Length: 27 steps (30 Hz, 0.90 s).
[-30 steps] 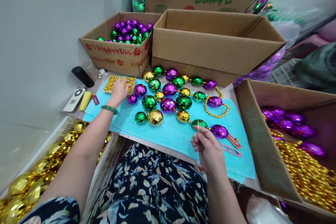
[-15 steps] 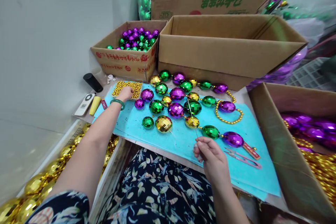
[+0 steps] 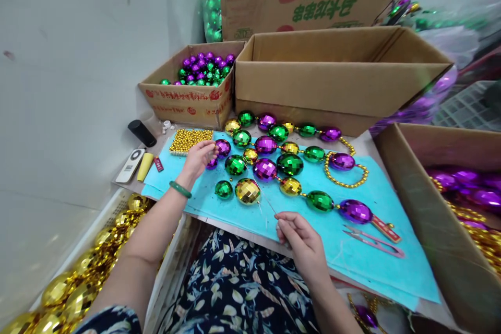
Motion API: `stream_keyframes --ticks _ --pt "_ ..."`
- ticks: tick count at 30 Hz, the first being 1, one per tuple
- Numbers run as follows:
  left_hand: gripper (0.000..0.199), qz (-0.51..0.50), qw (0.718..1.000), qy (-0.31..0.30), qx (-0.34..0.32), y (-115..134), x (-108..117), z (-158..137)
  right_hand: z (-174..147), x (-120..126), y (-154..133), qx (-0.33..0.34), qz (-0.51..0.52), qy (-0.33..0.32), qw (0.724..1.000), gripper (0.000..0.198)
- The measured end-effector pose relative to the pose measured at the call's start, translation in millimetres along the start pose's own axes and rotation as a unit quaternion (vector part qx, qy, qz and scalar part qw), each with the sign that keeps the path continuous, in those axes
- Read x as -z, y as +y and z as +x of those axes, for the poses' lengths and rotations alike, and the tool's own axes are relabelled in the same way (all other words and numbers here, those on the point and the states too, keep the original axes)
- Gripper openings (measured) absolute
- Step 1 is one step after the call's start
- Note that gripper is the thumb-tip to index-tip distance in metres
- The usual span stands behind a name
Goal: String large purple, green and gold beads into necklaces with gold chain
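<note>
My right hand (image 3: 299,237) pinches a long thin needle (image 3: 268,201), which slants up and left over the blue sheet. My left hand (image 3: 200,159), with a green bangle (image 3: 180,189) at the wrist, has its fingertips together beside a purple faceted bead (image 3: 223,148). What they hold is too small to make out. Behind that hand lies a tray of small gold beads (image 3: 191,140). Near the needle are a large gold bead (image 3: 247,191), a green bead (image 3: 235,165) and a purple bead (image 3: 265,169). A strung row ends at a purple bead (image 3: 355,211) with a red tag.
Pink thread snips (image 3: 373,241) lie on the blue sheet (image 3: 340,250) at the right. Cardboard boxes (image 3: 336,86) line the back and right. A crate of gold beads (image 3: 94,261) stands lower left. A black cylinder (image 3: 141,133) and a yellow cone (image 3: 145,166) sit at the left.
My left hand has come away from the gold bead tray, moving right and toward me. My right hand has shifted left and down, and the needle now leans further left.
</note>
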<state>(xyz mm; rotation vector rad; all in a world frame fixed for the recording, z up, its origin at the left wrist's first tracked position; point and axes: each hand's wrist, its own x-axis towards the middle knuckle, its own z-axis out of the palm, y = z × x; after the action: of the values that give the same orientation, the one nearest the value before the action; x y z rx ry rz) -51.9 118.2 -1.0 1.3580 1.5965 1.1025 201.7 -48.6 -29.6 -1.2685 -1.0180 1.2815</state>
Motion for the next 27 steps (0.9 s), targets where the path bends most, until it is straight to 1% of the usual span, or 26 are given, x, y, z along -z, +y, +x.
stream_keyframes --ticks 1,2,3,4,5,6,7,10,15,18,22,27 --pt "0.022 -0.128 0.991 -0.035 0.030 5 -5 -13 0 -2 0 0.007 0.003 0.002 1.000 0.027" --pt "0.020 -0.244 0.965 -0.068 0.060 9 -10 -26 0 -4 0 0.014 0.005 0.004 1.000 0.027" --pt "0.019 -0.341 0.931 -0.095 0.088 12 -13 -37 0 -6 0 0.019 0.005 0.005 1.000 0.027" --pt "0.018 -0.413 0.897 -0.113 0.111 15 -16 -46 0 -8 0 0.024 0.002 0.004 1.000 0.027" --pt "0.017 -0.451 0.875 -0.124 0.124 17 -18 -53 -1 -9 0 0.027 -0.001 0.001 1.000 0.026" --pt "0.015 -0.470 0.864 -0.128 0.131 19 -20 -57 -1 -10 1 0.029 -0.005 -0.002 1.000 0.026" --pt "0.014 -0.479 0.858 -0.130 0.135 20 -21 -60 -1 -10 1 0.029 -0.009 -0.005 1.000 0.025" --pt "0.012 -0.485 0.854 -0.127 0.136 21 -22 -63 -2 -11 3 0.031 -0.021 -0.009 0.999 0.024" --pt "0.015 -0.478 0.860 -0.132 0.124 21 -25 -64 -2 -11 2 0.036 -0.034 -0.007 0.999 0.024" --pt "0.018 -0.465 0.867 -0.135 0.120 22 -26 -67 -1 -11 0 0.032 -0.037 -0.003 0.999 0.024" --pt "0.020 -0.443 0.880 -0.123 0.123 22 -27 -68 -1 -11 -4 0.021 -0.040 0.003 0.999 0.024" --pt "0.022 -0.426 0.890 -0.121 0.107 20 -29 -66 -1 -10 -5 0.022 -0.042 0.006 0.999 0.024"
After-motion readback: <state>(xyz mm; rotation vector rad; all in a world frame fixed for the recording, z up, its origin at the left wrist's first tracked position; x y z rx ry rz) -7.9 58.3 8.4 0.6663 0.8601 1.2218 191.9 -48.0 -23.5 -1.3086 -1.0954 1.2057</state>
